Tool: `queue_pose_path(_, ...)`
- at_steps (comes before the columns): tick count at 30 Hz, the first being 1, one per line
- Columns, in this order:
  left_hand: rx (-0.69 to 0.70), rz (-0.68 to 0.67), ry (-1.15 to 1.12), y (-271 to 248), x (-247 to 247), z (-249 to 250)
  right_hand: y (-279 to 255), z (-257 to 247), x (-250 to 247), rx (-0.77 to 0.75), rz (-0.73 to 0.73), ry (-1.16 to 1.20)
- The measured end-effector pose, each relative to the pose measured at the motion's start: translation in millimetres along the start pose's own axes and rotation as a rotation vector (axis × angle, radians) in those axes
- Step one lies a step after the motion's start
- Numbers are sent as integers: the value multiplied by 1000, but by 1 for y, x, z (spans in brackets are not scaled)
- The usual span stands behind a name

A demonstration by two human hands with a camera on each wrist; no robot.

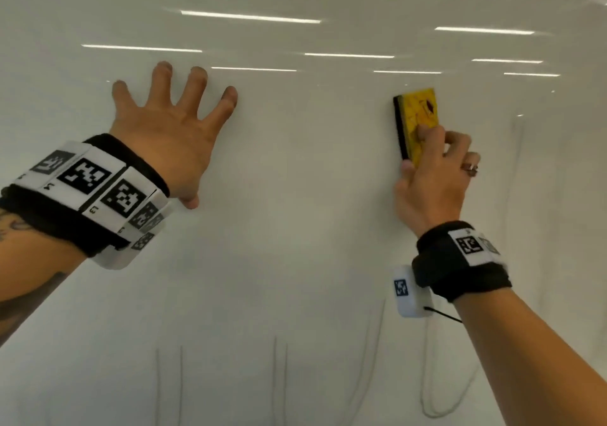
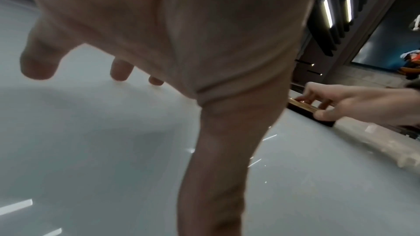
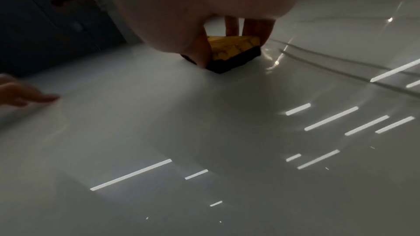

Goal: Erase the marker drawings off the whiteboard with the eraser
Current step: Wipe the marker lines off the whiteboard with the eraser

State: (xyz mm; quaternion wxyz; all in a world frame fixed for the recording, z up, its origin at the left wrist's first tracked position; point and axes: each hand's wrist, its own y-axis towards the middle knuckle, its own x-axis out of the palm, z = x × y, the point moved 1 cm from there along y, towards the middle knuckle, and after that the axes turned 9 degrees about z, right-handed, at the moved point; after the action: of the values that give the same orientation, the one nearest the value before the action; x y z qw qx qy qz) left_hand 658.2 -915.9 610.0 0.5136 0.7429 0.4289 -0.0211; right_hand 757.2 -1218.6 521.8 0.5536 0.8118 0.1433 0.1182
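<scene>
The glossy whiteboard (image 1: 295, 163) fills the head view. My right hand (image 1: 430, 176) pinches a yellow eraser (image 1: 418, 113) with a black felt side, thumb on its left edge and fingers on the right, and presses it flat to the board. In the right wrist view the eraser (image 3: 234, 49) sits felt-down under my fingers. My left hand (image 1: 170, 130) lies flat on the board with fingers spread, well left of the eraser. Faint grey marker lines (image 1: 433, 376) run along the lower part and right side of the board.
Ceiling lights reflect as bright bars (image 1: 249, 16) across the upper board. In the left wrist view the board's edge (image 2: 375, 132) and a dark room beyond show at the right. Faint vertical strokes (image 1: 169, 386) sit at the bottom left of the board.
</scene>
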Motion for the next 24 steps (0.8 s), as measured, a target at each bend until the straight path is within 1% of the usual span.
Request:
queue_pose_path(1,-15,1,15,1,-5,2,2,-11,2,-39,0,-13)
queue_pose_path(2,-26,16,11,3,-13,5,-10,-23,4,-123,-24,-10)
queue_pose_path(4,-23,106,-38,11,-34,16,-60,-40,4,-362,-136,53)
queue_pose_path(6,22,176,-115,22,-52,31,-117,-34,-2,-598,-267,99)
queue_pose_path(7,54,182,-162,27,-59,41,-132,-20,-5,-675,-308,100)
queue_pose_path(8,85,180,-201,31,-64,52,-134,-2,-7,-718,-316,97)
queue_pose_path(9,107,176,-227,33,-67,62,-124,17,-8,-723,-295,93)
queue_pose_path(10,120,167,-241,34,-67,71,-108,35,-8,-679,-259,80)
queue_pose_path(11,126,161,-249,34,-66,80,-86,55,-8,-585,-203,56)
queue_pose_path(13,124,180,-272,35,-65,90,-27,91,-11,-332,-70,5)
queue_pose_path(15,143,272,-292,34,-68,96,29,121,-13,-130,12,-49)
queue_pose_path(16,159,339,-295,37,-70,98,47,129,-13,-64,32,-63)
queue_pose_path(17,174,396,-298,40,-73,100,53,131,-11,-29,39,-79)
queue_pose_path(18,185,429,-304,43,-76,103,49,128,-9,-37,36,-99)
queue_pose_path(19,189,439,-313,47,-80,106,34,122,-8,-91,14,-108)
queue_pose_path(21,180,434,-327,55,-90,115,-21,110,-9,-298,-67,-74)
queue_pose_path(23,176,411,-322,60,-97,124,-77,115,-16,-517,-161,-44)
queue_pose_path(24,172,390,-313,62,-98,128,-86,123,-19,-603,-179,-42)
